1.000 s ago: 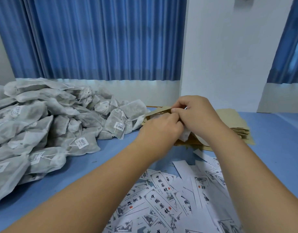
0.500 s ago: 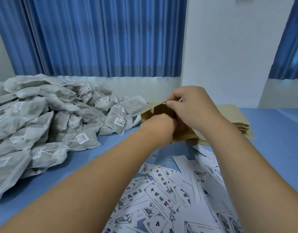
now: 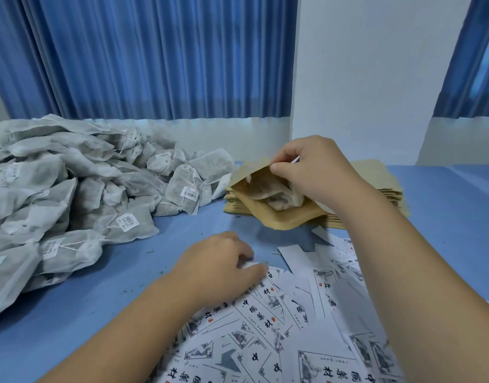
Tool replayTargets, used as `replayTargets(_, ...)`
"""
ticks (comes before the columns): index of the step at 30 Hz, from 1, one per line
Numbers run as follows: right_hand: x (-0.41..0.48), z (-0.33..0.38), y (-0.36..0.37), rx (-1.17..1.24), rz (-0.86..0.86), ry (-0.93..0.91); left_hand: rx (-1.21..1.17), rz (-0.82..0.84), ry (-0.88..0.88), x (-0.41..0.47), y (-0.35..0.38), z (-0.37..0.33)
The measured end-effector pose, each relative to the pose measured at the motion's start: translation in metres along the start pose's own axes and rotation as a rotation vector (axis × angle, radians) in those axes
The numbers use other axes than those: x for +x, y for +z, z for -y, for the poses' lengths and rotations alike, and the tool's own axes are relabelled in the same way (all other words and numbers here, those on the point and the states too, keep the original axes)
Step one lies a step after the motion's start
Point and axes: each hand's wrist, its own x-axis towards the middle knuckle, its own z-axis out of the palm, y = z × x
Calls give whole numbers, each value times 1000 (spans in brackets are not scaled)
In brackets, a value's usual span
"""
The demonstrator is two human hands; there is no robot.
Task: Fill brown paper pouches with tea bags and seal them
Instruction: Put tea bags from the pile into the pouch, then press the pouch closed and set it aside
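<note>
Tea bag pile (image 3: pixel 72 189): heaped at the far left of the blue tabletop (image 3: pixel 133 277), near our left arm. We judge it is the supply we draw from.
Left hand (image 3: pixel 218 269): low over the near edge of the paper scatter. Its grip is narrow, with the fingers curled and the thumb and fingertips pinching a white label slip (image 3: pixel 251 264). We take this as fetching the piece that goes with the pouch or closes it.
Printed labels (image 3: pixel 265 327): loose and overlapping in front of us, many of them print side up, so one can be picked without sorting.
Brown paper pouch (image 3: pixel 290 217): raised and tilted, with its lower edge over the front of the stack and its mouth gaping toward us. We judge it is held this way so the contents stay visible and the opening stays accessible.
Tea bag in the pouch (image 3: pixel 276 194): lies inside the open mouth, partly showing. It looks loaded but not pushed fully down.
Right hand (image 3: pixel 312 172): its grip holds the pouch's upper lip between thumb and forefinger, which keeps the mouth spread. The other fingers are hidden behind the paper.
Flat pouch stack (image 3: pixel 381 175): empties piled under and behind our right wrist, so the next one lies just beneath the working hand.
Stage: we judge this pouch is filled and not yet sealed.
</note>
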Motion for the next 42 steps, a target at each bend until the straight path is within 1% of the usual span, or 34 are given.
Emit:
replayTargets(1,0,0,0,-5,7,1,31,62,-5,1,4,-2)
replayTargets(3,0,-1,0,-6,10,2,-1,108,-34,2,11,-3)
replayTargets(7,1,-3,-2,-1,13,3,-293,122,-125,6,13,3)
replayTargets(11,1,-4,-1,-1,7,-5,-435,134,-182,6,13,8)
replayTargets(16,2,-4,1,-11,4,-4,-392,146,-250,8,10,8)
replayTargets(20,1,-4,1,-18,14,-9,-456,187,-291,10,11,9)
replayTargets(27,1,-5,1,-16,11,-4,-545,173,-324,9,11,13)
replayTargets(31,1,-5,3,-14,16,3,-401,196,-318,8,6,12)
replayTargets(34,1,-5,3,-17,9,0,-339,222,-340,8,3,9)
replayTargets(38,0,-3,4,-30,13,-1,-348,264,-364,9,0,8)
replayTargets(42,0,-3,2,-32,10,-5,-369,266,-376,9,0,10)
